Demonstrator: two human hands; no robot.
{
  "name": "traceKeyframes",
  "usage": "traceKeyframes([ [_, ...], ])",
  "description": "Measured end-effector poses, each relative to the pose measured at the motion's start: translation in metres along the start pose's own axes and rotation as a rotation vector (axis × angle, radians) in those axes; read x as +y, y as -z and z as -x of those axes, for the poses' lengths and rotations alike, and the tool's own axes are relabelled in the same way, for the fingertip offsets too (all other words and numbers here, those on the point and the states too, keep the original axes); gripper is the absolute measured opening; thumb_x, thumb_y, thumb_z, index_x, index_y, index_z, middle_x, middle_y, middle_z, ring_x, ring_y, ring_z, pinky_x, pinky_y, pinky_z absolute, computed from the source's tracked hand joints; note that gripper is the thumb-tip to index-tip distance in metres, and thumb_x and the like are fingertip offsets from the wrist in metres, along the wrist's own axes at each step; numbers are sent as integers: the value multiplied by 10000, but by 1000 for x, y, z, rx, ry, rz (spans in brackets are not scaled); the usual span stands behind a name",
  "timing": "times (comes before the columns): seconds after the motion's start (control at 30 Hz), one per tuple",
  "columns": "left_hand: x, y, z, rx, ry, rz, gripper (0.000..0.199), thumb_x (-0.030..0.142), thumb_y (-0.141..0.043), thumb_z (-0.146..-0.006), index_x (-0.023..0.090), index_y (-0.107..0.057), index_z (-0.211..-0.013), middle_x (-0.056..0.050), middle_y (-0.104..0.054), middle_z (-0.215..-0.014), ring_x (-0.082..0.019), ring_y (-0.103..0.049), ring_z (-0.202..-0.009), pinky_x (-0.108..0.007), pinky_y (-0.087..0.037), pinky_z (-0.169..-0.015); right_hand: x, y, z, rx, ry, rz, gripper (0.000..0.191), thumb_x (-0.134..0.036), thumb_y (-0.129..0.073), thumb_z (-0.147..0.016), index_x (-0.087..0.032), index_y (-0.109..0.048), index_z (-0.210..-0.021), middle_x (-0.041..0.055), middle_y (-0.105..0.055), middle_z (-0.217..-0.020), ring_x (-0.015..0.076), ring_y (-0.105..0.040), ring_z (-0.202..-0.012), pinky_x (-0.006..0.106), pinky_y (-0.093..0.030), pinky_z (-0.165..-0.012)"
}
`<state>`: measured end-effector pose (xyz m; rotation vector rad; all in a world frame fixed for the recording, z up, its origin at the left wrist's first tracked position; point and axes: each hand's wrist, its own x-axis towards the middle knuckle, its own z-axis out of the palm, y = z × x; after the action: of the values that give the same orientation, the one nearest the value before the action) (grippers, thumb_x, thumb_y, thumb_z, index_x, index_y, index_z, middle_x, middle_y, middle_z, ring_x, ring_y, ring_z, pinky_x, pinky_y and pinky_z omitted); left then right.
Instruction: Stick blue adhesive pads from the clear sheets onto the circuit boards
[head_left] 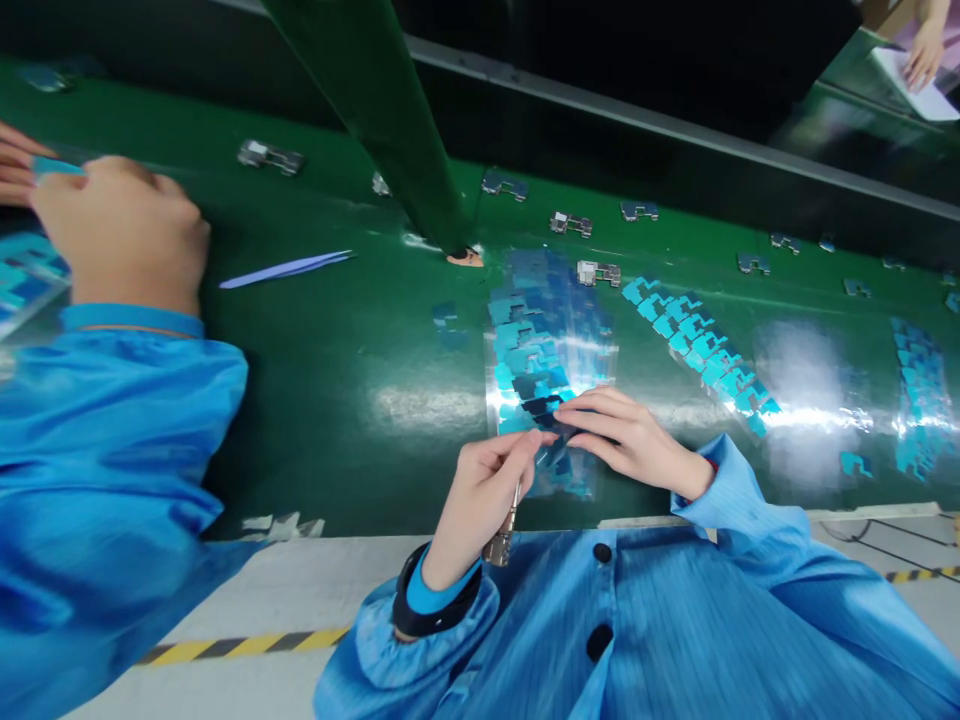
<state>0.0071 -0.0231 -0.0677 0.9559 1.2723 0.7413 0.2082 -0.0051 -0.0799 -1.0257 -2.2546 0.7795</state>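
- My left hand [480,485] is closed on a metal part [501,540], with its thumb and forefinger drawn together at the tips; my right hand [637,437] has its fingertips at the dark film beside them, and I can't tell whether they pinch anything.
- I have the left wrist low, angled up and to the right; the back of that hand faces left and its lower fingers curl in around the part.
- The right hand comes in from the right, nearly flat, fingers extended leftward, thumb under them. The two sets of fingertips almost meet.
- The metal part hangs below my left fingers, above the table's near edge. Its long axis runs down and slightly left, the wider end toward my blue coat [600,590].
- That part looks silvery-brown and shiny, with a stepped outline.
- Under my fingertips lie glossy clear sheets [495,400] carrying overlapping teal and dark-blue notched film cutouts.
- A slanting strip of teal cutouts [701,345] lies to the right.
- Notched metal pieces [598,273] are scattered along the far side of the smooth green table [375,340].
- Slim lavender tweezers [285,270] lie left, near a co-worker's hand [131,235].
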Motion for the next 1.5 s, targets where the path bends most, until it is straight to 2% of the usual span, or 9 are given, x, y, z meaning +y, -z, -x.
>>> traceKeyframes([
  [0.2,-10,-11,-1,2,50,133,338,423,-515,-879,189,-636,-667,88,-318,-377,-90,-248,-391,-254,-266,-458,-1,-12,2,264,173,0,198,-191,-583,-935,-171,-701,-1093,105,-749,-1099,181,-694,-1045,397,-532,-995],
  [0.37,-10,-8,-1,16,66,99,346,454,-502,-867,181,-659,-724,98,-290,-379,-89,-257,-402,-242,-290,-477,-20,-4,7,345,152,-68,171,-183,-564,-939,-192,-733,-963,97,-758,-1057,195,-698,-1030,424,-527,-988],
  [0.63,-17,12,21,-28,132,-273,430,531,-648,-759,165,-658,-534,63,-320,-413,-89,-284,-421,-233,-204,-431,-37,26,4,206,-374,-588,160,-260,-646,-888,-179,-761,-965,48,-742,-871,123,-684,-738,249,-571,-694],
  [0.77,-4,7,31,141,-16,-425,350,493,-623,-807,176,-671,-667,52,-438,-453,-100,-348,-449,-229,-298,-473,-33,29,-3,77,-368,-494,240,-276,-660,-875,-180,-731,-1084,7,-703,-776,108,-632,-688,246,-547,-684],
  [0.83,6,2,31,107,-90,-392,321,472,-618,-812,166,-708,-845,64,-457,-462,-101,-363,-442,-225,-330,-478,-32,28,-7,-8,-310,-484,278,-274,-643,-889,-179,-697,-1145,-11,-673,-734,102,-609,-658,243,-531,-669],
  [0.93,17,-6,27,-18,-137,-267,272,409,-627,-798,149,-704,-815,88,-383,-424,-87,-322,-416,-214,-305,-444,-31,29,-8,-112,-265,-490,307,-270,-623,-906,-182,-653,-1199,-10,-679,-765,104,-618,-681,248,-526,-689],
  [1.1,19,-10,21,53,-116,-118,189,321,-634,-798,147,-705,-781,96,-385,-395,-69,-296,-396,-214,-292,-432,-23,35,3,99,-435,-597,331,-301,-736,-810,-171,-666,-1107,45,-726,-948,124,-664,-831,287,-556,-847],
  [1.2,17,-9,22,109,-82,-38,162,309,-663,-798,155,-711,-797,102,-387,-384,-59,-286,-388,-208,-270,-426,-22,34,12,120,-529,-720,249,-331,-749,-795,-173,-696,-980,36,-732,-870,124,-685,-781,276,-571,-796],
  [1.5,17,-16,18,195,-120,42,110,266,-696,-737,165,-667,-706,113,-384,-346,-50,-287,-352,-214,-263,-408,-32,30,13,214,-503,-580,101,-259,-698,-834,-176,-675,-782,7,-676,-718,110,-587,-662,265,-503,-679],
])
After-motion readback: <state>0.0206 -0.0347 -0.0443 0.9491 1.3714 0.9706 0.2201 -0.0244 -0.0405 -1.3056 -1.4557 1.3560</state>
